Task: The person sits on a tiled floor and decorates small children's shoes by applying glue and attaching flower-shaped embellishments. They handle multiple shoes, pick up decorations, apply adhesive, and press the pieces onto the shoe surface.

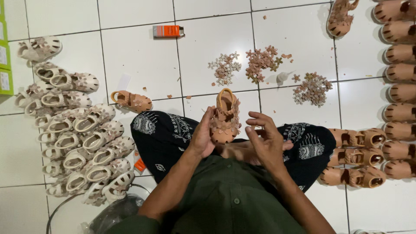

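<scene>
Holding a small tan sandal point(224, 119) over the lap, the left hand point(203, 138) grips its side; its long axis runs away from the body, heel strap farthest. The right hand point(266, 141), fingers loosely curled and released, hovers just beside it. Beyond the sandal lie three piles of flower trims point(261, 63); cream sandals point(78, 143) are heaped well to its left, tan sandals point(401, 86) to its right.

Seen from above, the left hand point(203, 138) grips a small tan sandal point(225, 117) trimmed with flowers, held over the lap at the centre, while the right hand point(265, 141) hovers just beside it at three o'clock, fingers curled. At nine o'clock lies a heap of cream sandals point(78, 134), and at three o'clock rows of tan sandals point(396, 99) line the white tiled floor point(138, 56). Toward twelve o'clock sit three small piles of flower pieces point(262, 63) and an orange tube point(167, 31).
</scene>
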### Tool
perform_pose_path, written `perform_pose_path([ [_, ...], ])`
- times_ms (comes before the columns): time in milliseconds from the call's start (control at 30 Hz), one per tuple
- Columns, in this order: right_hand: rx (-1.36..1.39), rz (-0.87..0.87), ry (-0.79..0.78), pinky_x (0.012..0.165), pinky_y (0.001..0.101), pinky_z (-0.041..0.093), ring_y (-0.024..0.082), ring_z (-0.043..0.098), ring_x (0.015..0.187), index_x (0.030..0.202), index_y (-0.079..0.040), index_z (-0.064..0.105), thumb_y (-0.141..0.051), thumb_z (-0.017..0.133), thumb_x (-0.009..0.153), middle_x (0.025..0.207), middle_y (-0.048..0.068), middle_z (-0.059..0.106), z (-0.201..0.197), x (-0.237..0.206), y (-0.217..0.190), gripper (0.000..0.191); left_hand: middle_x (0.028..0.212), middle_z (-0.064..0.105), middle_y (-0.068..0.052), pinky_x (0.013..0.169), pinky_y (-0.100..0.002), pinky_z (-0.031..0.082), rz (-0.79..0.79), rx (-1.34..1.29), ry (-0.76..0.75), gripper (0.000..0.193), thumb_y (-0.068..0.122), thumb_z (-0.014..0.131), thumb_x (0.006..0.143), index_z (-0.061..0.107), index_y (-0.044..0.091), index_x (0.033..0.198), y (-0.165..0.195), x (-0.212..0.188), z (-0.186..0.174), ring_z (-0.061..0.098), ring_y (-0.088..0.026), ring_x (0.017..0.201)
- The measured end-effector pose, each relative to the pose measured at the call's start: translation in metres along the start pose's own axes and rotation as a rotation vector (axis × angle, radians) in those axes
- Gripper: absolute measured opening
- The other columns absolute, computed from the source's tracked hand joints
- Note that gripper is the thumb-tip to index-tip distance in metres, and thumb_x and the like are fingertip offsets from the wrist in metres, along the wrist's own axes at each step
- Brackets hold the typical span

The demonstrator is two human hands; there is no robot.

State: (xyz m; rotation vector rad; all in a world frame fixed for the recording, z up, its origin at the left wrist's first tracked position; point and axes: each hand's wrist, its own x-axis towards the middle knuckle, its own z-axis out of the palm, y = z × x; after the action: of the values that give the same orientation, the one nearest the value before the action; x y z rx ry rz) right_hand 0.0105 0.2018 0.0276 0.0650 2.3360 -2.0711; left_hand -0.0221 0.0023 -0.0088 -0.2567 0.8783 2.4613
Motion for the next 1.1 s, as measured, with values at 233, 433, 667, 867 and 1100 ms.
perform_pose_path([
  [233,-0.015,0.252,-0.021,0.087,0.0325,0.06,0.02,0.069,0.108,0.129,0.0,0.067,-0.013,0.067,0.1,0.123,0.016,0.072,-0.007,0.001,0.021,0.032,0.144,0.055,-0.018,0.113,-0.043,0.047,-0.037,0.017,0.158,0.072,0.055,0.034,0.107,0.035,0.001,0.154,0.009,0.001,-0.021,0.057,-0.026,0.131],
  [433,-0.116,-0.021,-0.081,0.103,0.0383,0.052,0.026,0.056,0.133,0.151,-0.005,0.047,-0.02,0.059,0.102,0.151,0.018,0.053,0.016,0.006,0.002,0.052,0.14,0.059,-0.016,0.108,-0.043,0.051,-0.062,-0.017,0.164,0.065,0.052,0.037,0.106,0.042,0.005,0.15,-0.001,-0.002,-0.017,0.061,-0.025,0.124],
  [667,-0.494,-0.203,-0.239,0.114,0.0463,0.042,0.035,0.048,0.142,0.152,-0.011,0.049,-0.024,0.061,0.1,0.158,0.015,0.048,0.023,0.013,-0.03,0.055,0.122,0.067,-0.011,0.091,-0.037,0.06,-0.094,0.033,0.183,0.064,0.055,0.042,0.1,0.051,0.007,0.141,-0.003,-0.006,0.001,0.069,-0.02,0.107],
  [867,-0.378,-0.142,-0.323,0.113,0.0475,0.044,0.034,0.049,0.142,0.153,-0.011,0.046,-0.031,0.064,0.099,0.157,0.014,0.047,0.013,0.01,-0.03,0.06,0.109,0.059,-0.014,0.079,-0.036,0.055,-0.156,0.307,0.133,0.058,0.05,0.054,0.11,0.053,-0.002,0.135,-0.008,0.002,-0.015,0.061,-0.021,0.093],
  [1100,-0.093,0.356,-0.28,0.106,0.0402,0.051,0.03,0.058,0.133,0.159,-0.014,0.032,-0.038,0.059,0.1,0.153,0.022,0.047,0.014,0.0,0.0,0.069,0.121,0.067,-0.009,0.092,-0.037,0.057,-0.155,0.027,0.311,0.058,0.052,0.041,0.098,0.062,0.007,0.128,-0.014,0.008,-0.017,0.067,-0.021,0.109],
])
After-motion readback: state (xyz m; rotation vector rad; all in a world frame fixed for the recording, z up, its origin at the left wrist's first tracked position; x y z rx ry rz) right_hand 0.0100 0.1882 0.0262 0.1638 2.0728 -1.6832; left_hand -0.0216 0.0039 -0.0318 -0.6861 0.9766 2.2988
